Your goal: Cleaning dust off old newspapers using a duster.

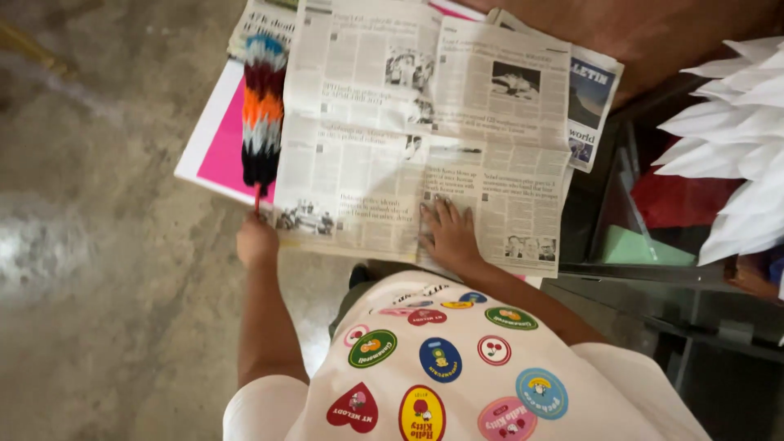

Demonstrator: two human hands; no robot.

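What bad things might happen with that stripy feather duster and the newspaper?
The left hand grips the feather duster right beside the newspaper; a sweep might flip or tear the sheet. The right hand presses flat on only one spot, so the far pages could slide. The pink board underneath juts past the papers over the floor and might tip if knocked.
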